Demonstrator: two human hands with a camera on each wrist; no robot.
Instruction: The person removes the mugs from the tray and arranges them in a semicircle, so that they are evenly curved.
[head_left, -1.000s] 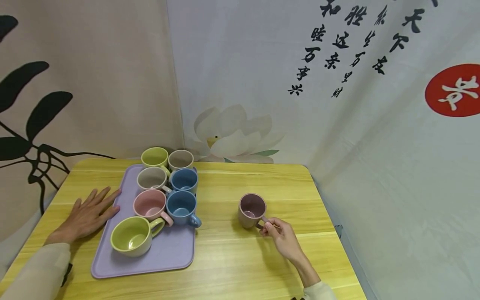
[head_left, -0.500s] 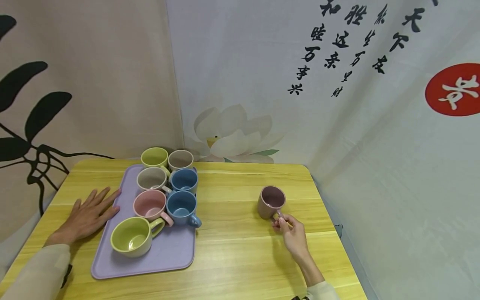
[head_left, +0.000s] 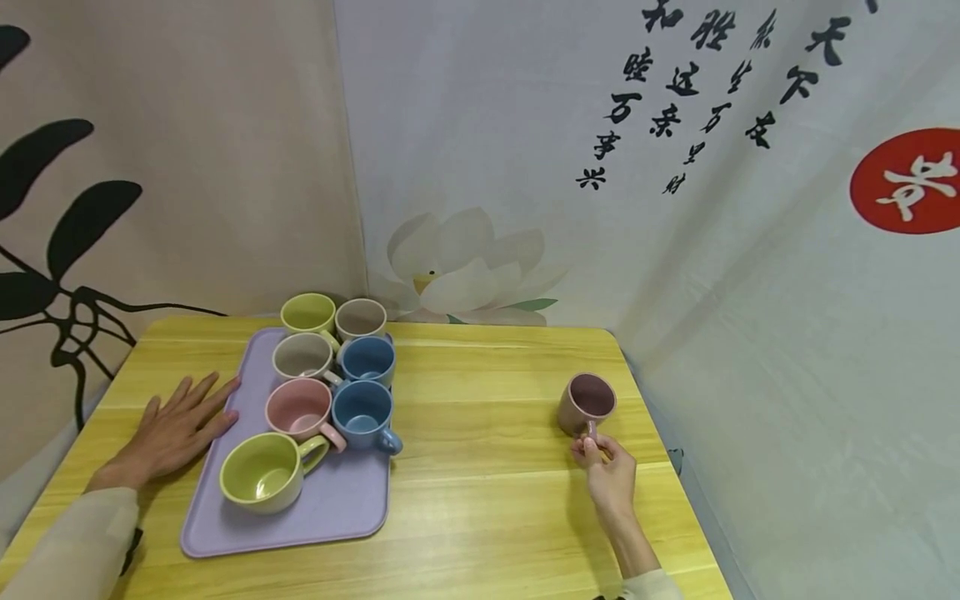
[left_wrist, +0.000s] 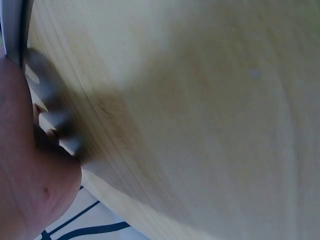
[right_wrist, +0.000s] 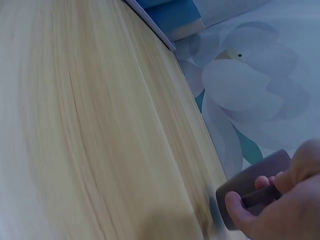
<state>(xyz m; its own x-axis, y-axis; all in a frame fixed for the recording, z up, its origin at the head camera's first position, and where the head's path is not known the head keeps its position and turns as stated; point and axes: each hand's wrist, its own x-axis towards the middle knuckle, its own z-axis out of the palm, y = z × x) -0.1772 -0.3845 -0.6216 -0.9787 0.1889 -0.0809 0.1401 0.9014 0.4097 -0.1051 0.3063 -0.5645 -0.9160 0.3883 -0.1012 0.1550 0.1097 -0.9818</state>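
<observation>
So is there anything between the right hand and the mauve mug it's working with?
No. The right hand already pinches the mauve mug by its handle, so nothing visible separates them. The table around the mug is bare wood; the tray of other mugs sits well away, beside the left hand.

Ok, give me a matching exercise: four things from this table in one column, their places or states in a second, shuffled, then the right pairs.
Things:
1. mauve ceramic mug
2. large green ceramic cup
3. left hand
4. lilac plastic tray

Places or states:
A. flat on the wooden table, fingertips at the tray's edge
B. carries seven cups
C. held by its handle in the right hand
D. nearest corner of the tray

Pairs: 1-C, 2-D, 3-A, 4-B
</observation>
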